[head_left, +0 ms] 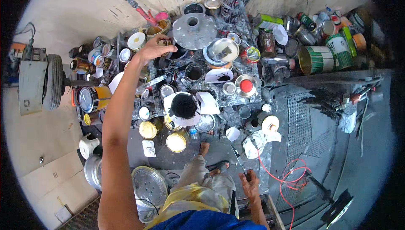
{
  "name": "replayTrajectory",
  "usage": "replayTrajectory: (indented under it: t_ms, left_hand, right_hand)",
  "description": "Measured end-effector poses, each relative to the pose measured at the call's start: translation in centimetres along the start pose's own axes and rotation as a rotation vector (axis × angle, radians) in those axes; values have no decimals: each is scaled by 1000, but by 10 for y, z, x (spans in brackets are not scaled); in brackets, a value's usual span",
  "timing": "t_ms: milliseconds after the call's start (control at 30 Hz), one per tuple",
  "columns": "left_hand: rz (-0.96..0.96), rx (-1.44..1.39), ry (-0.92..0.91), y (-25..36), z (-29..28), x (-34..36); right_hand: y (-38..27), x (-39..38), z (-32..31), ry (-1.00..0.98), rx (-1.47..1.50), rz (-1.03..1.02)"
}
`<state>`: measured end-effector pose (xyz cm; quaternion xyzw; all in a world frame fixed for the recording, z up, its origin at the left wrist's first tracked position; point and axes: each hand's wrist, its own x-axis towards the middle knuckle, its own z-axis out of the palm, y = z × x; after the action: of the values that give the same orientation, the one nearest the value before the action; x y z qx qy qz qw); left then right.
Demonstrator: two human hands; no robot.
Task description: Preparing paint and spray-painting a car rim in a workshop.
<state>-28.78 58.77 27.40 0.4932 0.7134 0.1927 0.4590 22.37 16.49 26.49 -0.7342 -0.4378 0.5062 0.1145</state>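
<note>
My left hand (154, 50) reaches to the back of the cluttered paint table, fingers curled round a small container (164, 43) beside a wide grey metal disc with a central collar (194, 33). An open dark tin lies partly hidden under the fingers. Low at the right, my right hand (249, 183) grips a long, thin blade, a knife or spatula (237, 156). In front of me stands a pot of black paint (184, 105) wrapped in white paper, near a tin with a red centre (247, 86) and several pale cans (176, 142).
Crowded tins (316, 59) line the right-hand ledge. A red hose (284, 179) coils over the floor at right. A wheeled machine (50, 82) stands at left. A perforated metal drum (149, 188) sits by my legs, and a hanging rod with red fitting (145, 14) reaches down from above.
</note>
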Motion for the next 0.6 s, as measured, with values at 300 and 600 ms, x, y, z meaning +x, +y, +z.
replayTrajectory:
  t_ms: [300,600]
  left_hand:
    - [49,-71,77,13,-36,-76]
    - [43,-193,92,27,-60,-187]
  right_hand:
    - [-11,4,3,-18,30,-52]
    - [-110,20,25,-45,561,-223]
